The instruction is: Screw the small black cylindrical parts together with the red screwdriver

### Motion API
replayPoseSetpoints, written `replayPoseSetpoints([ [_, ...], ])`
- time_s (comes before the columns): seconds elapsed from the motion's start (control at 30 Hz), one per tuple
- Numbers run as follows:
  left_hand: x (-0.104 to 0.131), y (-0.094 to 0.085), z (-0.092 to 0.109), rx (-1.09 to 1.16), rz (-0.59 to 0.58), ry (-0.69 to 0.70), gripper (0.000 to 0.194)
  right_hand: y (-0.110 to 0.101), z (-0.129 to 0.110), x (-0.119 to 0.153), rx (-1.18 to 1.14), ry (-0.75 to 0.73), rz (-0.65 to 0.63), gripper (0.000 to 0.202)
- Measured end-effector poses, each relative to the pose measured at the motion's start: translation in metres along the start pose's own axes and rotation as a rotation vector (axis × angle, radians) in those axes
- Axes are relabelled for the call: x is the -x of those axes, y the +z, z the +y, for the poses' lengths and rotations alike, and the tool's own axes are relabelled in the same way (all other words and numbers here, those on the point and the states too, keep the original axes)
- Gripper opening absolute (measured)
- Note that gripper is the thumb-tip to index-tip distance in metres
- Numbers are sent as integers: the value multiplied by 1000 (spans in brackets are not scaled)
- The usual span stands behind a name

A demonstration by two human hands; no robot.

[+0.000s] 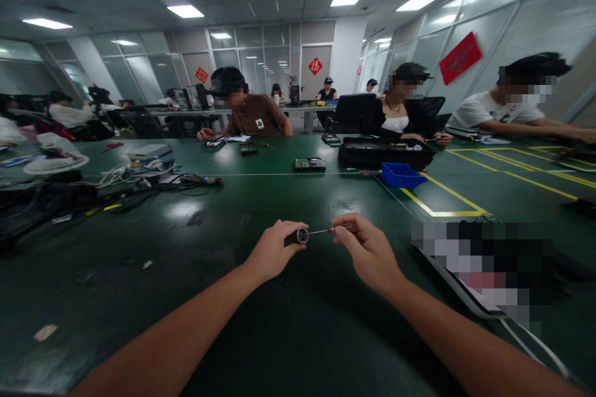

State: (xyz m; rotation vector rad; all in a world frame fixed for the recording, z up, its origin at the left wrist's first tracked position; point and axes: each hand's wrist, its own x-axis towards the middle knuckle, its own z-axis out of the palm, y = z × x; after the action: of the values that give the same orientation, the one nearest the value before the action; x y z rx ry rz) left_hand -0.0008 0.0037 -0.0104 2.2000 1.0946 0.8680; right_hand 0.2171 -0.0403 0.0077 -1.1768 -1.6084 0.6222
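Several dark cables [37, 205] are lying tangled at the far left of the green tabletop [186, 298], with a white basket [56, 165] standing behind them. A pale box [149, 152] is sitting among more wires to the right of the basket. Across the tabletop, a person in a brown shirt [263, 113] is leaning over some papers. Nearer, the left hand [272, 251] is reaching in from below, its grip closing around a small round part [302, 236] between thumb and fingers, with the silver-rimmed open end showing. Just beyond, a circuit board [310, 164] is lying flat. To the right of the round part, a screwdriver [331, 230] is pointing leftward, its thin shaft reaching the rim; whether the tip is going inside is too small to tell. The right hand [372, 254] is pinching the screwdriver's handle between thumb and fingertips, above the tabletop. Farther back, a long black tray [386, 155] is resting behind a blue bin [403, 175], and yellow tape [459, 214] is marking the surface beside the bin. At the right, a blurred flat object [460, 285] is lying near the right forearm, and a white cord [535, 344] is trailing from its near end.
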Motion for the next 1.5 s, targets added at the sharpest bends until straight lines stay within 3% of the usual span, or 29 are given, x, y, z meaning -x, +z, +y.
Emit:
replayPoseSetpoints([
  [0.1,0,0,0,-36,-38,-3,37,1,-1,0,43,-3,-32,20],
  [0.2,0,0,0,-53,-60,-19,37,2,0,1,95,43,-18,32],
  [0.6,1,0,-8,-38,-16,35,39,2,5,1,76,65,-13,31],
  [0.87,-1,-3,3,-58,17,12,37,10,10,-7,-346,161,115,33],
  [1.0,-2,-5,5,-135,-17,56,38,8,22,-15,-651,392,141,33],
  [1.13,-2,-5,3,-154,-60,-28,38,6,27,-18,-576,380,219,32],
  [1.5,-1,-2,7,-115,-37,-38,39,8,12,-10,-333,227,114,36],
])
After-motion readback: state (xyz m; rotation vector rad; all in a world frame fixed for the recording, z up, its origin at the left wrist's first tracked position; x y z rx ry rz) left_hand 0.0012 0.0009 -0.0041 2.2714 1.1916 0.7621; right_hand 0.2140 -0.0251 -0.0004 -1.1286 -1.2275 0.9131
